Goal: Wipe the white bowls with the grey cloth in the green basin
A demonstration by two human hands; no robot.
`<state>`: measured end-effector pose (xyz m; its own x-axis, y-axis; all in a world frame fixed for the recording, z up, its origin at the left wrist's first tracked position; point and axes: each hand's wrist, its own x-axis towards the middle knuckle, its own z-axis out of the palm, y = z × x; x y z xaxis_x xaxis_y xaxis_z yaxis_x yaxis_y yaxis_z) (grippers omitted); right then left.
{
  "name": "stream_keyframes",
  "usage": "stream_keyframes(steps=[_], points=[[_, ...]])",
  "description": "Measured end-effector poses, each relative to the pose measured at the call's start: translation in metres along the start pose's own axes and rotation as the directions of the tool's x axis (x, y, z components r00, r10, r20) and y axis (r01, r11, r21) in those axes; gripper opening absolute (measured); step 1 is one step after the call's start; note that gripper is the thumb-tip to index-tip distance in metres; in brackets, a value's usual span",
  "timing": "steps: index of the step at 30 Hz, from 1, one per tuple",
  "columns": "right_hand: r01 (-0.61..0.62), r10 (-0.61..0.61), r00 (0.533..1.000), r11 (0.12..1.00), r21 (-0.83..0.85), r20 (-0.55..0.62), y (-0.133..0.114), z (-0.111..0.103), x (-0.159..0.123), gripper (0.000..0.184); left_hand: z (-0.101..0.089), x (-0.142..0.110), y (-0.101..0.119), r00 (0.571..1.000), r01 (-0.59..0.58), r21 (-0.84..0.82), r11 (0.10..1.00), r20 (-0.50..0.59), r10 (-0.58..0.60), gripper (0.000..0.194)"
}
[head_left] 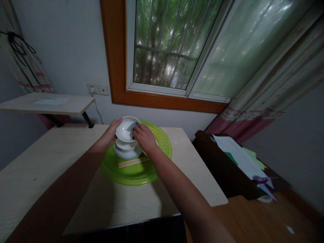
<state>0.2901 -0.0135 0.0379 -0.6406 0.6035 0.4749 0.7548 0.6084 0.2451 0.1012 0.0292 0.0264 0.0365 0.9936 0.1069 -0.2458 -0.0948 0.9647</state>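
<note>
My left hand (113, 131) grips a white bowl (124, 130) by its left rim, tilted with the inside towards me. Fingers bent, my right hand (145, 136) reaches into the bowl's right side and presses a small grey-green piece, seemingly a cloth (131, 127), against the inner wall. Just below the held bowl, another white bowl (126, 145) rests on a white plate (128, 155). A pair of pale chopsticks (133, 162) lies in front of the plate. All these sit on or over a round green tray (131, 179). Behind my right hand, more white dishware is mostly hidden.
The light wooden table (189, 168) carries the tray. A raised shelf (73, 104) with a paper stands at the left. Beyond the table is a wall with a socket (97, 89) and a window (164, 50). Papers (238, 155) lie on a dark piece of furniture at the right.
</note>
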Motion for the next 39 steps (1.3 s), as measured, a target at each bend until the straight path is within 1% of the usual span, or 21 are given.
stream_keyframes(steps=[3,6,8,10,13,16,18,21,23,25,27,29,32,36,39], points=[[-0.026,0.025,0.999,1.0,0.009,0.034,-0.003,0.001,-0.001,0.023,-0.003,0.002,-0.005,0.991,-0.092,0.106,0.99,-0.089,0.102,0.042],[-0.055,0.05,0.995,0.997,0.056,0.084,-0.007,0.005,-0.002,0.025,-0.008,0.005,-0.011,0.972,-0.163,0.235,0.958,-0.126,0.196,0.042],[-0.033,0.019,0.993,0.992,0.119,0.118,-0.009,0.009,-0.004,0.026,-0.01,0.006,-0.012,0.958,-0.189,0.344,0.92,-0.139,0.249,0.041],[0.026,-0.054,0.989,0.98,0.198,0.138,-0.01,0.013,-0.005,0.032,-0.011,0.005,-0.011,0.945,-0.21,0.455,0.866,-0.134,0.3,0.039],[0.099,-0.151,0.978,0.942,0.322,0.142,-0.012,0.018,-0.007,0.05,-0.008,0.001,-0.008,0.934,-0.216,0.575,0.789,-0.114,0.338,0.037],[0.084,-0.159,0.979,0.888,0.451,0.131,-0.015,0.019,-0.007,0.065,-0.004,-0.002,-0.005,0.931,-0.221,0.63,0.745,-0.091,0.353,0.036],[0.046,-0.131,0.983,0.851,0.523,0.126,-0.017,0.02,-0.006,0.066,-0.002,-0.003,-0.004,0.926,-0.241,0.644,0.726,-0.071,0.371,0.035],[0.007,-0.099,0.987,0.818,0.575,0.128,-0.017,0.023,-0.003,0.055,-0.003,-0.004,-0.004,0.918,-0.253,0.657,0.711,-0.068,0.39,0.034],[0.0,-0.087,0.988,0.825,0.565,0.128,-0.015,0.026,-0.001,0.048,-0.004,-0.004,-0.004,0.915,-0.248,0.663,0.706,-0.078,0.395,0.035],[-0.008,-0.071,0.989,0.855,0.518,0.132,-0.012,0.028,-0.001,0.046,-0.004,-0.005,-0.003,0.915,-0.232,0.668,0.707,-0.096,0.391,0.036],[-0.042,-0.023,0.99,0.899,0.436,0.141,-0.009,0.027,-0.001,0.044,-0.004,-0.005,-0.002,0.919,-0.209,0.66,0.721,-0.12,0.376,0.036],[-0.095,0.052,0.989,0.939,0.331,0.138,-0.007,0.024,-0.002,0.041,-0.004,-0.004,-0.002,0.923,-0.19,0.646,0.739,-0.138,0.358,0.036],[-0.143,0.128,0.988,0.971,0.19,0.092,-0.007,0.016,-0.004,0.036,-0.004,-0.003,-0.003,0.93,-0.177,0.635,0.752,-0.141,0.338,0.036],[-0.133,0.129,0.991,0.985,0.113,0.046,-0.01,0.01,-0.004,0.043,-0.004,-0.002,-0.004,0.933,-0.173,0.635,0.753,-0.14,0.332,0.037],[-0.14,0.131,0.988,0.983,0.116,0.078,-0.014,0.011,-0.003,0.046,-0.004,-0.003,-0.002,0.934,-0.154,0.654,0.741,-0.149,0.325,0.039]])
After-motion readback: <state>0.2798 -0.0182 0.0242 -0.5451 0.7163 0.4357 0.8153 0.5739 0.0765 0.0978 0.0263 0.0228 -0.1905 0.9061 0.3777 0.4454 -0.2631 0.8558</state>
